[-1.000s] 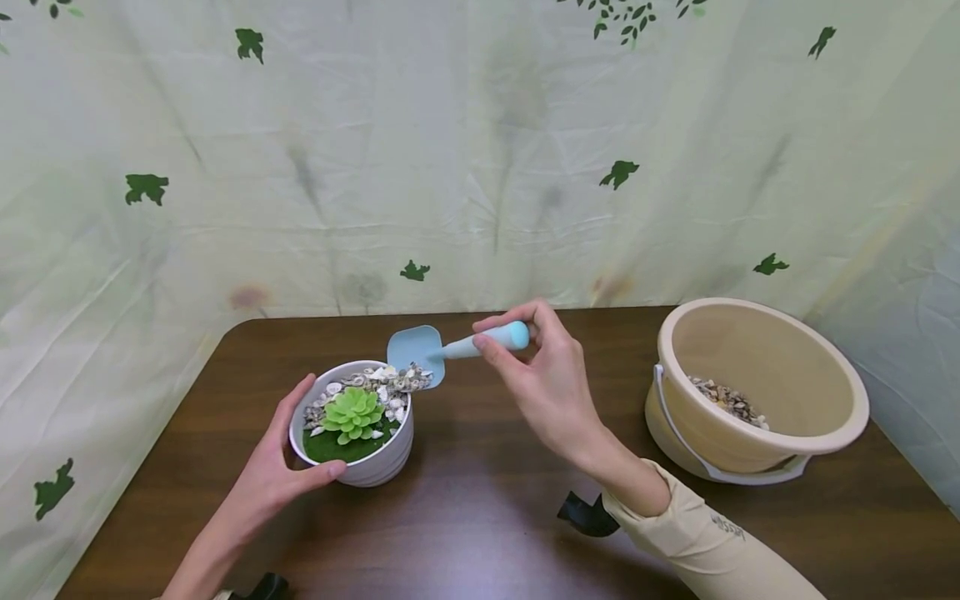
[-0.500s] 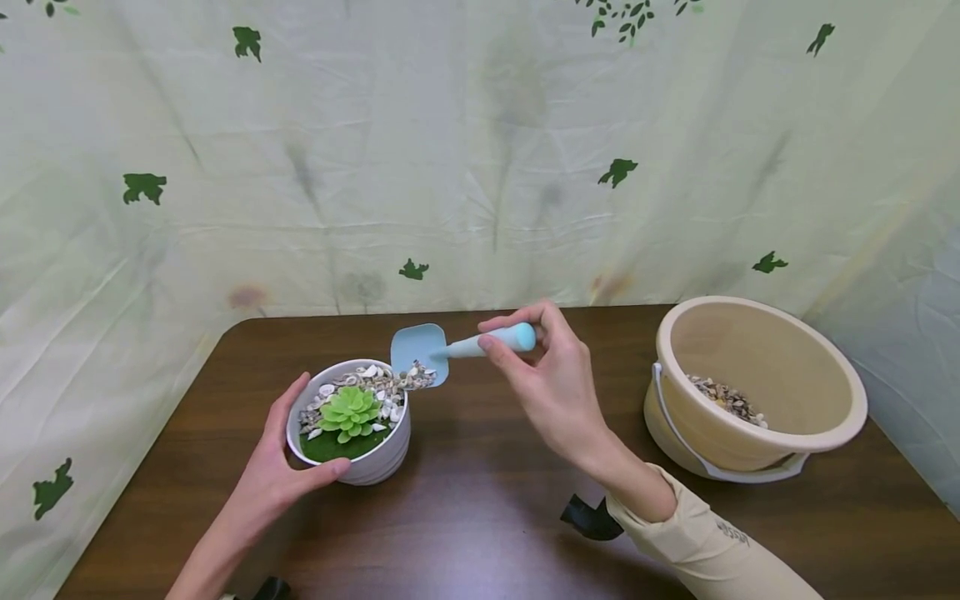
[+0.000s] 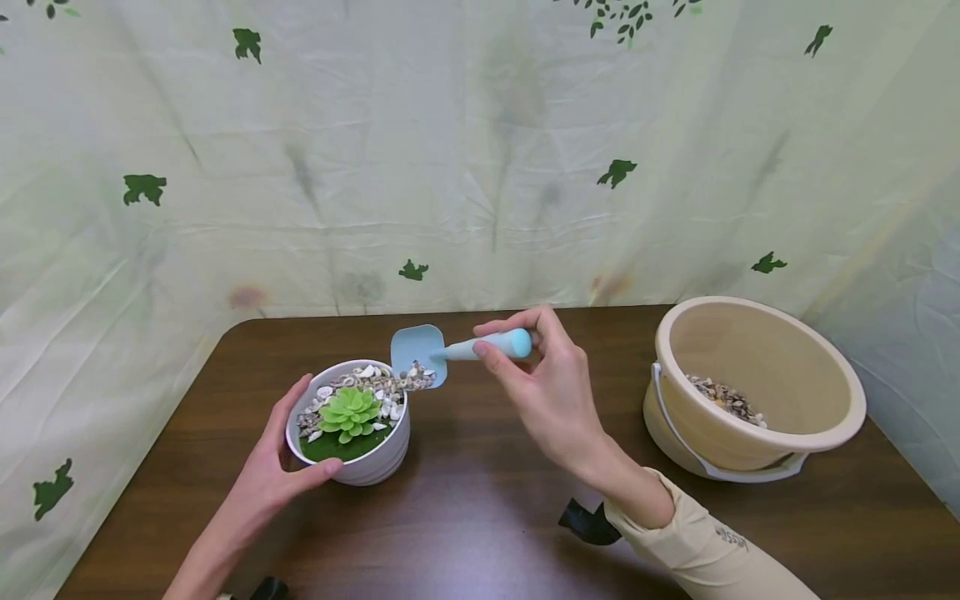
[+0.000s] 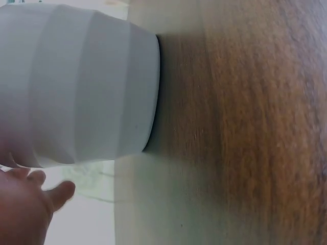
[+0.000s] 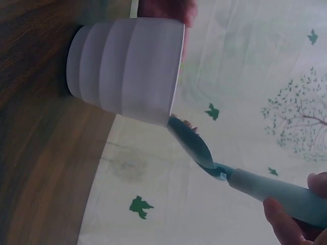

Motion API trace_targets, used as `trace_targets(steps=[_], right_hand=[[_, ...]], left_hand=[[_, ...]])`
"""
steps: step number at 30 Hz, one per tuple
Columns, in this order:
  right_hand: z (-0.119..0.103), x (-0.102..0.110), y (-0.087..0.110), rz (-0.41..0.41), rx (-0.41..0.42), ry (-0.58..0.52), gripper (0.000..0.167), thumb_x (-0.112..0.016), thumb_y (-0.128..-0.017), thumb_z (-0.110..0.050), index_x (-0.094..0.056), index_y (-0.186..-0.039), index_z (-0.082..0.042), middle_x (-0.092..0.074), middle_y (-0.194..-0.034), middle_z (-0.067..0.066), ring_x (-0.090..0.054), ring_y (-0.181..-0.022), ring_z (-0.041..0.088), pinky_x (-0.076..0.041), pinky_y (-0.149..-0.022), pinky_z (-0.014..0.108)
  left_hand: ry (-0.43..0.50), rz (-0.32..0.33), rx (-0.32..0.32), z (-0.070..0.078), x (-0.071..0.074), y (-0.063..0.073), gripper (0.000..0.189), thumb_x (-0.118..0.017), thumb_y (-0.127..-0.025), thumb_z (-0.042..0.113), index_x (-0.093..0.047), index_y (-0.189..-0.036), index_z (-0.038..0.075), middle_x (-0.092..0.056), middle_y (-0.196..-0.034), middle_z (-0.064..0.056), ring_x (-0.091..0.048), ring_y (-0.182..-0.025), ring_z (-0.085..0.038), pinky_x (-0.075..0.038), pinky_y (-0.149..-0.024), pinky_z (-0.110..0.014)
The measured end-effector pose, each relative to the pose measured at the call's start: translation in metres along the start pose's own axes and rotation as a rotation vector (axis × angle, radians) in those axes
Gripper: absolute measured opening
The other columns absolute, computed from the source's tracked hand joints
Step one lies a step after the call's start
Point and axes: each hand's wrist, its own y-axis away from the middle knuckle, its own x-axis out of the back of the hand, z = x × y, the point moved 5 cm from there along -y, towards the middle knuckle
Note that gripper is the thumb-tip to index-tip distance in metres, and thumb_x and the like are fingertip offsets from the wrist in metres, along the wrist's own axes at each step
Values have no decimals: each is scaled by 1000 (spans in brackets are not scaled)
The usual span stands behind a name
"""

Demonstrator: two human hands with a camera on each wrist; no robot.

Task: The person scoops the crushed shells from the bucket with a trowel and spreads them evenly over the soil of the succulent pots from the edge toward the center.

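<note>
A white ribbed flower pot stands on the table, holding a green artificial succulent, green moss and pale pebbles. My left hand grips the pot from the left, thumb at the near side and fingers round the far left. In my right hand, a light blue hand shovel is pinched by its handle. Its blade tilts down at the pot's right rim with some pebbles at the lower edge. From the right wrist view, the blade tip meets the rim.
At the right stands a beige bucket with a white handle, pebbles lying inside it. A leaf-printed curtain hangs behind the brown table. A black strap shows beneath the right forearm.
Fewer pebbles lie on the blade than a second ago. The shovel has shifted very slightly to the right, and the pot a touch to the left.
</note>
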Motion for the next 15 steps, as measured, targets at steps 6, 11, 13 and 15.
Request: trace_targets(steps=[6, 11, 13, 15], right_hand=[[0, 0, 1, 3, 4, 9, 24, -74, -88, -13, -56, -103, -7, -72, -106, -2, -66, -83, 15, -52, -65, 26], [-1, -3, 1, 2, 11, 7, 24, -74, -89, -13, -55, -102, -7, -72, -106, -3, -66, -82, 16, -52, -64, 24], [-2, -5, 2, 0, 13, -4, 24, -74, -89, -11, -55, -103, -7, -72, -106, -2, -66, -83, 16, -52, -65, 25], [-2, -6, 2, -3, 16, -12, 24, -73, -89, -11, -55, -103, -6, -72, -107, -1, -66, -83, 16, -53, -66, 25]], left_hand=[[72, -13, -12, 0, 1, -1, 97, -73, -82, -1, -18, -157, 26, -23, -154, -13, -38, -126, -6, -37, -93, -11], [18, 21, 12, 1, 1, -1, 100, -76, -81, 3, -16, -157, 29, -23, -155, -10, -34, -128, -12, -32, -93, -10], [-26, 38, 28, 1, 2, -1, 103, -78, -80, 7, -15, -157, 31, -21, -154, -8, -31, -131, -18, -29, -92, -9], [-76, 54, 36, 1, 2, -1, 105, -80, -78, 10, -14, -158, 32, -21, -153, -8, -28, -133, -24, -27, -91, -10]])
